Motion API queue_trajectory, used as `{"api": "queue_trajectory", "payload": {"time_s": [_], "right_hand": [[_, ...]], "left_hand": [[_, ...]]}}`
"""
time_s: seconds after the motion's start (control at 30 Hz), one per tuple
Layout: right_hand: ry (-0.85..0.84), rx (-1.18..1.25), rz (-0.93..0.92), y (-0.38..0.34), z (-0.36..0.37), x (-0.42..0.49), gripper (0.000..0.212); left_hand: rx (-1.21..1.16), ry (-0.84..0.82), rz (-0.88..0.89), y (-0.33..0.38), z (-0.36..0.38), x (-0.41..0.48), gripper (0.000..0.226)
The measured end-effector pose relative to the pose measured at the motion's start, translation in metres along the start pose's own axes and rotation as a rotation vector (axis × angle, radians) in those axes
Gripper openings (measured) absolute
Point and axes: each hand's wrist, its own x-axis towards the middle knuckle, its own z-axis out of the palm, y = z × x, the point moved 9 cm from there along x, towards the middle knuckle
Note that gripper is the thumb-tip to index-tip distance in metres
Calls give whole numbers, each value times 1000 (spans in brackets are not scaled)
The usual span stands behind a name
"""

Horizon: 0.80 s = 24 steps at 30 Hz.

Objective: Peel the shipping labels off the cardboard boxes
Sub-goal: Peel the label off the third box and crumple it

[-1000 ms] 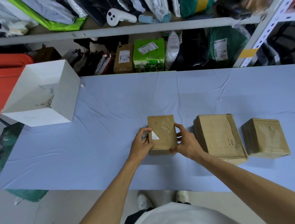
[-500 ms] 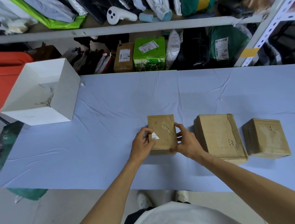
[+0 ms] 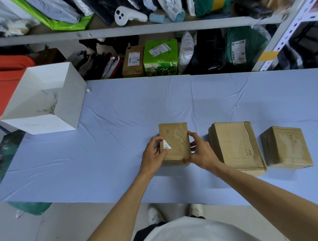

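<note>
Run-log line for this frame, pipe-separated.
step: peeling | left hand: pinches label remnant | right hand: grips left box | middle box, right box: no label visible

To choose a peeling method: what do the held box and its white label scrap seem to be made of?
Held box: brown cardboard, matte, its top scuffed and torn. Label scrap: probably thin paper, white with dark print, matte; its edge looks torn.
</note>
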Motion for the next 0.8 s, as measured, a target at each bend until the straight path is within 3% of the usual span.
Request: {"api": "queue_trajectory", "payload": {"time_s": [0.5, 0.8], "right_hand": [[-1, -14, -13, 0, 0, 1, 104], [-6, -5, -10, 1, 0, 3, 104]], "left_hand": [[64, -26, 31, -2, -3, 8, 17], [-73, -37, 11, -3, 0, 5, 35]]}}
